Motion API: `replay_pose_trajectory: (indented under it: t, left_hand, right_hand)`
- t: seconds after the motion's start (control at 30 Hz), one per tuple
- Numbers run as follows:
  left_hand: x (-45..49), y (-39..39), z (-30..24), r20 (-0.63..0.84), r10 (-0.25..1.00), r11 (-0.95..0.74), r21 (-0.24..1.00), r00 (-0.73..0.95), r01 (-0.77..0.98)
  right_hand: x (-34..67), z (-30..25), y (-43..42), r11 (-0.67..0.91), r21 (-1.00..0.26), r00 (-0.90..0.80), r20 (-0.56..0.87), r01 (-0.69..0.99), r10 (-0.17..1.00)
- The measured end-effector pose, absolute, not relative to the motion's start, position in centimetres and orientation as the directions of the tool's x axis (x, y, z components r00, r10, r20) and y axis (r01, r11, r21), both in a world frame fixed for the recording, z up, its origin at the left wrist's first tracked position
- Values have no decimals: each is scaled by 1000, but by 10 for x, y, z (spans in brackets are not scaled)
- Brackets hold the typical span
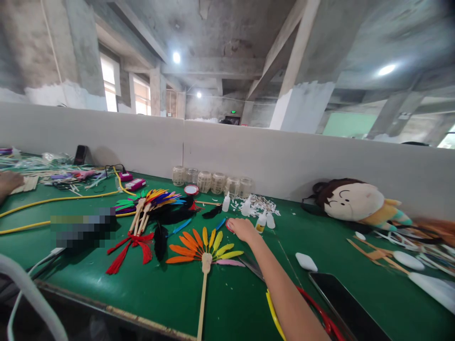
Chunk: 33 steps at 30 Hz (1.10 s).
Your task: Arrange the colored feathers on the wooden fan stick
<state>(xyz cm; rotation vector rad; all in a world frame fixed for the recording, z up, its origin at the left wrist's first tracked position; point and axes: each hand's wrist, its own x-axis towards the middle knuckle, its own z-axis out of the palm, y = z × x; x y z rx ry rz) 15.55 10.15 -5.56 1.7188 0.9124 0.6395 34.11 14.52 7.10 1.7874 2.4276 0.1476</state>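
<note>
My right hand [242, 229] reaches forward over the green table, its fingers drawn together at a red-rimmed round lid [228, 225]. Anything pinched in those fingers is hidden. A small blue feather [221, 224] lies just left of the fingertips. Nearer to me is a feather fan [206, 262] on a pale wooden stick, its orange, yellow and green feathers spread in an arc, with one pink feather at the right. The fan's handle runs off the bottom edge. Scissors [254, 269] with red and yellow handles lie partly under my right forearm. My left hand is out of view.
Small glue bottles [261, 221], white scraps [265, 204] and several glass jars [218, 183] stand beyond my hand. Tasselled feather fans [140, 213] lie left; a phone [346, 303] and doll [355, 201] right. Another person's hand [10, 182] shows far left.
</note>
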Motion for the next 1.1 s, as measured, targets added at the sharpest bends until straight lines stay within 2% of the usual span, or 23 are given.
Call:
replay_pose_trajectory:
  t: [0.27, 0.53, 0.83, 1.1]
  left_hand:
    - [172, 105, -52, -58, 873, -154, 910, 485, 386]
    - [182, 96, -40, -45, 911, -137, 904, 411, 404]
    - [182, 89, -37, -7, 939, -116, 935, 343, 335]
    - [164, 90, -43, 22, 909, -111, 975, 416, 192]
  right_hand:
    - [344, 71, 146, 266, 98, -265, -23, 959, 964]
    - [353, 72, 149, 203, 40, -203, -17, 978, 979]
    - [359, 73, 153, 188, 20, -189, 43, 982, 981]
    - [358, 72, 154, 150, 38, -153, 91, 988, 984]
